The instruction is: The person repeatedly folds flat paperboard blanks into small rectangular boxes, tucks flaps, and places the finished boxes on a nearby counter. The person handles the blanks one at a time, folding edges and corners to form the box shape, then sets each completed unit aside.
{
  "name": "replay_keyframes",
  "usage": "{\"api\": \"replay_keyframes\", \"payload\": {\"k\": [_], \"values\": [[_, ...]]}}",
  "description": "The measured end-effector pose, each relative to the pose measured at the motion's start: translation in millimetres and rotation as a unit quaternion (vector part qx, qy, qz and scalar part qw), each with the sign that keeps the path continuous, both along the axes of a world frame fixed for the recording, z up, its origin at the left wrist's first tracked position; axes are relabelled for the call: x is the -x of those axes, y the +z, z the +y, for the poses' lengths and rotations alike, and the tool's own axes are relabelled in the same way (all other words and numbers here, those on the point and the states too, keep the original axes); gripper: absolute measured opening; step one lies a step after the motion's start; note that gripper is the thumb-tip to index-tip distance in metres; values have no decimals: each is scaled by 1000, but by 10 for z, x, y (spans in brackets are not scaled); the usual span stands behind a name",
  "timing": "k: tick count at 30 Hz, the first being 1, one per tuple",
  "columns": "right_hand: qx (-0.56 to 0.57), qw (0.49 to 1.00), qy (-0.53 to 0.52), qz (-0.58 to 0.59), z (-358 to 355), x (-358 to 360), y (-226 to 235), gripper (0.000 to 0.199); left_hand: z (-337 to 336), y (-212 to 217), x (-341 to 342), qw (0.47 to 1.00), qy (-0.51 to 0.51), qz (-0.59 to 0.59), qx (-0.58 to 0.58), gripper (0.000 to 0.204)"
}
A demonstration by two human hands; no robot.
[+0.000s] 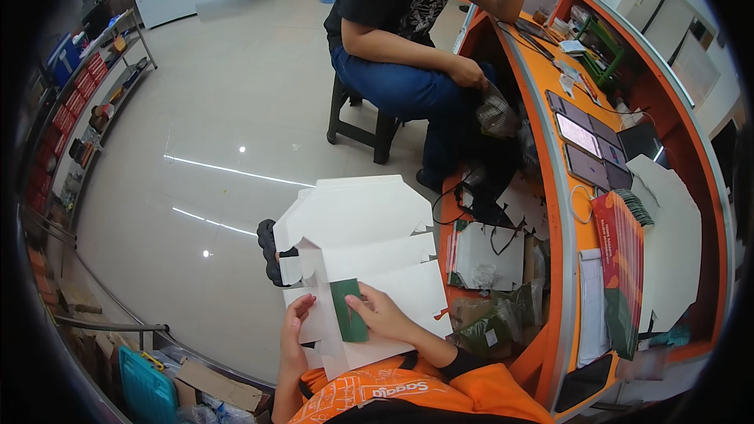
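Observation:
A large flat-cut white cardboard sheet point(353, 216) with fold lines and side flaps lies over my lap. Along its near left part stands a narrow raised white strip point(318, 271), and beside it is a dark green card panel point(341, 322). Whether the panel is joined to the sheet, I cannot tell. My right hand point(381, 312) grips the green panel's right edge, thumb and fingers against it. My left hand point(295, 331) is at the sheet's left edge, fingers slightly bent and apart, nothing visible in it.
Right of me stands an orange workbench point(556, 212) with several phones point(577, 135), a red and green folded box point(616, 267) and another white sheet point(667, 235). A person point(400, 47) sits on a black stool point(357, 129) ahead. Shelves point(94, 110) line the left.

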State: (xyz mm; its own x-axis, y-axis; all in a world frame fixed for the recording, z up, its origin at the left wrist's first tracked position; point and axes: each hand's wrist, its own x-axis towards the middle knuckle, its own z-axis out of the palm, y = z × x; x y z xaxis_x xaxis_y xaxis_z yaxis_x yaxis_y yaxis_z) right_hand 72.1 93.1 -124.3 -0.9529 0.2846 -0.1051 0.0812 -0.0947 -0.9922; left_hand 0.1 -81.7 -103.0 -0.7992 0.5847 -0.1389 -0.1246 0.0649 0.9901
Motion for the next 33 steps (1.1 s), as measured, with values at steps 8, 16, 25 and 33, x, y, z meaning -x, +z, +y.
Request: {"api": "replay_keyframes", "payload": {"k": [8,16,25,33], "values": [[130,989,-65,-7,324,25,576,26,43,223,-2,992,-118,-36,-18,76],[139,981,-132,22,400,46,466,24,266,195,-102,945,-163,284,-10,49],[136,973,-182,28,182,-37,629,29,695,454,-54,935,-136,324,38,44],[92,982,-141,81,210,-118,836,26,749,550,89,959,-179,217,-21,70]]}}
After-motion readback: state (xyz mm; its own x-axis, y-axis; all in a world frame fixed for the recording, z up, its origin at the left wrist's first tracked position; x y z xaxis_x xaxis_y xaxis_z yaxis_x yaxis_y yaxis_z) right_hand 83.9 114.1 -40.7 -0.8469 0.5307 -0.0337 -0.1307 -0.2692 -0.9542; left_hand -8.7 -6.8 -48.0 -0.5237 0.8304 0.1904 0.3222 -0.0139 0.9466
